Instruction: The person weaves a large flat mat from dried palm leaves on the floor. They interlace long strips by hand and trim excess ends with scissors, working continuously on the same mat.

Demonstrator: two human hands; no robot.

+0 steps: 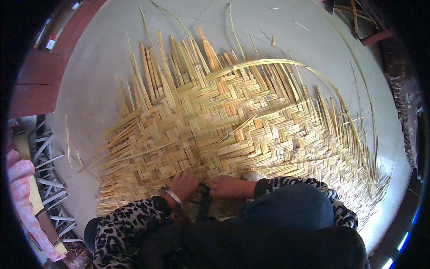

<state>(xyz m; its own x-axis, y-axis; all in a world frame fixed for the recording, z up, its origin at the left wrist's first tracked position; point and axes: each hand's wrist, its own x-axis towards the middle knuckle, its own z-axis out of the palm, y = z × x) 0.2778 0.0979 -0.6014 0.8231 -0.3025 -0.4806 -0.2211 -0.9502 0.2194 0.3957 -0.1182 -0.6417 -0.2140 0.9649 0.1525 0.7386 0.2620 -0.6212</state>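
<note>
A large unfinished mat (233,130) of flat, split straw-coloured strips lies in a diagonal weave on the floor under both hands. My left hand (182,186), with a bangle (175,198) at the wrist, is at the near part of the mat, its fingers bent and closed. Beside it on the right, my right hand (226,187) is also closed, low over the weave. What the fingers of either hand hold is hidden. A thin loose strip (165,178) runs next to my left hand. One long strip (268,62) arches across the mat's far side.
Loose strip ends stick out along the far and right edges. The grey floor (89,85) surrounds the mat. Reddish-brown wooden furniture (40,76) stands at left, above a pale slatted rack (51,193) and pink cloth (20,179). My bent knee (291,208) rests close behind my right hand.
</note>
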